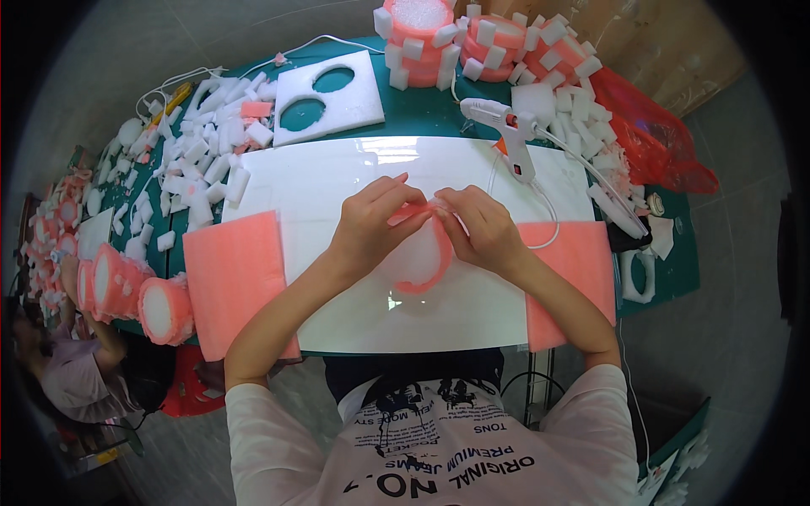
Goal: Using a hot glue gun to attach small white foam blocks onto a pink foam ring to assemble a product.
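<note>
A white round foam disc (412,258) lies on the glossy white board before me, with a pink foam strip (440,268) curving round its right and near edge. At the disc's far side my left hand (377,218) pinches the pink strip between thumb and fingers. Close beside it, my right hand (479,221) also grips the strip, fingertips nearly meeting the left ones. The fingers partly cover the strip there. Beyond the right hand a white glue gun (513,142) stands on the board, its nozzle side hard to make out.
Pink foam sheets (236,282) (574,278) lie at both sides. White foam offcuts (207,152) and a two-holed foam panel (329,97) are at far left. Pink cylinders with white blocks (419,51) stand at the back. A red plastic bag (650,135) lies far right. Another person (76,371) sits at left.
</note>
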`<move>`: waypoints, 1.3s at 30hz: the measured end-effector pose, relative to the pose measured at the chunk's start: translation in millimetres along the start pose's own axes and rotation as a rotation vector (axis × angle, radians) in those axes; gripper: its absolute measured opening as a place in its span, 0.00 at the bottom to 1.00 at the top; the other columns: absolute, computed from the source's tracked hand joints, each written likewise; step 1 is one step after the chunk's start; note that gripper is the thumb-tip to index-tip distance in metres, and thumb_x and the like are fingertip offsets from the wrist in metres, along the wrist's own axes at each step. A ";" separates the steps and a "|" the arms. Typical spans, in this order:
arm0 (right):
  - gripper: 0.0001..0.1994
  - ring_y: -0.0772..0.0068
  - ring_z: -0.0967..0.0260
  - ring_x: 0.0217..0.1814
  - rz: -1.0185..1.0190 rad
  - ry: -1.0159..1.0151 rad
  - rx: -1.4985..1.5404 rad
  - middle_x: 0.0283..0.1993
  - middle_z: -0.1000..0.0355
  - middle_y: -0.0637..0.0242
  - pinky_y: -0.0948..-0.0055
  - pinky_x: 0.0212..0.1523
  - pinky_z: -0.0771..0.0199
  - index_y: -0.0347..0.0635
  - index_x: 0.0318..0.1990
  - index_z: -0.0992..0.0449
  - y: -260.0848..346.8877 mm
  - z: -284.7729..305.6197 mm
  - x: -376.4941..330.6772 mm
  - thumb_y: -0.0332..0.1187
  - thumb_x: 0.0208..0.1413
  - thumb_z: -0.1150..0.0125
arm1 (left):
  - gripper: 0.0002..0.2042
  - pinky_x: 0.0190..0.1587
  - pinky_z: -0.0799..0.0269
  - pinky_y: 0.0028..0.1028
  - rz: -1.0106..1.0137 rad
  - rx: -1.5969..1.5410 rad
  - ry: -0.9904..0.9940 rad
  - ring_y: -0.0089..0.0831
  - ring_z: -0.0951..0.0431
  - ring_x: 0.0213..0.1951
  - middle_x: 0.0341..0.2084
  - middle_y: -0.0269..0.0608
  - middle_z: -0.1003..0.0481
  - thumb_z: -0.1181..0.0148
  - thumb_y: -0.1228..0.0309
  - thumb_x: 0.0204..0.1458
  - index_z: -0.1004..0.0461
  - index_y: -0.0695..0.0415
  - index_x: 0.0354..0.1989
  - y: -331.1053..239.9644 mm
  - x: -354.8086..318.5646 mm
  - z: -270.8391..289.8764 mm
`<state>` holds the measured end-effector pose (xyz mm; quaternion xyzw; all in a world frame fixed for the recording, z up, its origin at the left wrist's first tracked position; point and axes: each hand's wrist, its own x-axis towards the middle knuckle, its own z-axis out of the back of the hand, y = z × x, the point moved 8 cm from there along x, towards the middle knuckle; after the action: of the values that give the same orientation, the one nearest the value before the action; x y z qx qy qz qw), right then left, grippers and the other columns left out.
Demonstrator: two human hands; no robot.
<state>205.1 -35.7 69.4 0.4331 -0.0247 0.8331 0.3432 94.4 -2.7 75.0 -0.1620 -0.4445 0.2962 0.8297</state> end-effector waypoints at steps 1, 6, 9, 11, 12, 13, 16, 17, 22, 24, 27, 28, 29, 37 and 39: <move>0.10 0.64 0.38 0.23 -0.018 0.003 -0.004 0.25 0.35 0.59 0.71 0.23 0.35 0.31 0.36 0.33 -1.4 -0.8 -0.3 0.23 0.45 0.44 | 0.07 0.47 0.28 0.32 0.005 0.000 0.010 0.36 0.26 0.27 0.22 0.40 0.28 0.37 0.77 0.37 0.29 0.60 0.25 0.6 0.0 -1.0; 0.09 0.65 0.37 0.23 -0.078 0.002 0.046 0.26 0.34 0.60 0.71 0.22 0.35 0.32 0.36 0.33 -2.6 -0.2 1.6 0.23 0.46 0.44 | 0.08 0.47 0.28 0.31 -0.089 0.055 0.003 0.30 0.26 0.25 0.22 0.37 0.28 0.36 0.80 0.35 0.29 0.60 0.24 -5.5 1.1 -1.3; 0.09 0.65 0.36 0.24 -0.175 0.033 0.108 0.27 0.33 0.60 0.71 0.22 0.35 0.33 0.37 0.32 -9.6 -3.8 -1.1 0.24 0.46 0.43 | 0.08 0.48 0.29 0.32 -0.099 0.053 0.021 0.30 0.26 0.26 0.22 0.37 0.28 0.37 0.81 0.35 0.29 0.60 0.24 -4.9 1.0 -3.1; 0.09 0.66 0.36 0.24 -0.231 0.047 0.150 0.27 0.32 0.60 0.72 0.22 0.35 0.34 0.37 0.32 -14.0 -4.9 -3.0 0.25 0.46 0.43 | 0.08 0.48 0.29 0.32 -0.100 0.050 0.033 0.30 0.26 0.26 0.23 0.38 0.28 0.37 0.81 0.35 0.29 0.61 0.24 -3.1 0.8 -4.9; 0.09 0.65 0.35 0.25 -0.274 0.070 0.181 0.28 0.32 0.60 0.72 0.23 0.35 0.34 0.37 0.31 -16.5 -6.4 -3.1 0.25 0.47 0.43 | 0.08 0.49 0.29 0.33 -0.101 0.041 0.027 0.31 0.26 0.26 0.22 0.38 0.28 0.37 0.81 0.35 0.29 0.61 0.25 -1.2 -0.1 -4.4; 0.09 0.65 0.35 0.26 -0.317 0.092 0.211 0.28 0.32 0.59 0.73 0.24 0.34 0.34 0.37 0.31 -19.0 -8.3 -3.4 0.25 0.47 0.43 | 0.08 0.50 0.30 0.34 -0.102 0.032 0.022 0.32 0.26 0.25 0.22 0.38 0.28 0.37 0.81 0.36 0.29 0.61 0.26 0.5 -0.6 -3.5; 0.11 0.65 0.34 0.28 -0.171 0.019 0.185 0.31 0.31 0.58 0.73 0.26 0.33 0.34 0.38 0.31 -14.7 -3.8 0.0 0.21 0.45 0.44 | 0.10 0.47 0.29 0.31 0.015 -0.053 0.040 0.31 0.26 0.28 0.24 0.38 0.28 0.36 0.80 0.36 0.29 0.61 0.29 12.2 1.7 -2.5; 0.11 0.65 0.34 0.28 -0.169 0.018 0.185 0.31 0.31 0.58 0.73 0.26 0.33 0.34 0.38 0.31 -16.2 -2.9 1.5 0.21 0.45 0.44 | 0.10 0.47 0.29 0.31 0.014 -0.052 0.039 0.31 0.26 0.28 0.24 0.38 0.28 0.36 0.80 0.36 0.29 0.61 0.29 11.9 3.1 1.0; 0.16 0.65 0.34 0.33 0.090 -0.024 0.300 0.41 0.31 0.57 0.73 0.32 0.30 0.36 0.40 0.31 -0.9 12.8 5.5 0.16 0.39 0.43 | 0.13 0.39 0.30 0.26 0.370 -0.696 0.328 0.27 0.29 0.40 0.38 0.38 0.29 0.42 0.66 0.45 0.29 0.58 0.39 31.6 0.4 -14.0; 0.17 0.64 0.33 0.34 0.152 -0.031 0.280 0.42 0.31 0.57 0.73 0.33 0.30 0.37 0.41 0.31 0.6 14.7 4.9 0.17 0.39 0.42 | 0.17 0.37 0.30 0.26 0.499 -0.704 0.469 0.27 0.30 0.43 0.41 0.39 0.31 0.45 0.63 0.47 0.31 0.57 0.43 28.5 -2.8 -19.0; 0.18 0.63 0.32 0.36 0.219 -0.032 0.260 0.43 0.31 0.56 0.74 0.36 0.29 0.37 0.41 0.31 9.3 16.0 5.6 0.18 0.37 0.41 | 0.24 0.30 0.31 0.23 0.693 -0.712 0.725 0.27 0.33 0.46 0.46 0.39 0.33 0.48 0.55 0.47 0.35 0.55 0.51 30.8 -22.8 -36.6; 0.19 0.62 0.32 0.37 0.225 -0.024 0.261 0.43 0.31 0.56 0.74 0.37 0.29 0.37 0.41 0.31 11.5 15.8 6.6 0.19 0.36 0.40 | 0.29 0.24 0.32 0.20 0.759 -0.714 0.841 0.27 0.34 0.46 0.48 0.39 0.34 0.48 0.52 0.45 0.38 0.53 0.55 30.8 -32.9 -43.2; 0.19 0.62 0.32 0.37 0.225 -0.024 0.260 0.43 0.31 0.56 0.74 0.37 0.29 0.37 0.41 0.31 11.7 15.9 7.1 0.19 0.36 0.40 | 0.29 0.24 0.32 0.20 0.758 -0.714 0.841 0.27 0.34 0.46 0.48 0.39 0.34 0.48 0.52 0.45 0.38 0.53 0.55 30.1 -34.0 -43.1; 0.17 0.63 0.31 0.33 0.293 -0.028 0.022 0.38 0.30 0.57 0.73 0.32 0.27 0.33 0.38 0.31 20.7 20.2 11.3 0.24 0.36 0.38 | 0.24 0.49 0.38 0.21 0.846 -1.034 0.764 0.26 0.33 0.47 0.47 0.41 0.33 0.52 0.60 0.51 0.39 0.55 0.56 21.5 -36.7 -47.2; 0.17 0.63 0.31 0.32 0.288 -0.029 0.024 0.37 0.30 0.57 0.73 0.32 0.27 0.33 0.38 0.31 20.7 19.4 10.3 0.24 0.36 0.37 | 0.24 0.48 0.38 0.21 0.875 -1.010 0.754 0.26 0.33 0.47 0.46 0.41 0.32 0.52 0.61 0.51 0.39 0.55 0.56 20.7 -37.1 -45.7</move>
<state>202.5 -52.4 94.4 0.4411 -0.0818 0.8676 0.2145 109.3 -10.5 14.9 -0.7725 -0.1083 0.2833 0.5579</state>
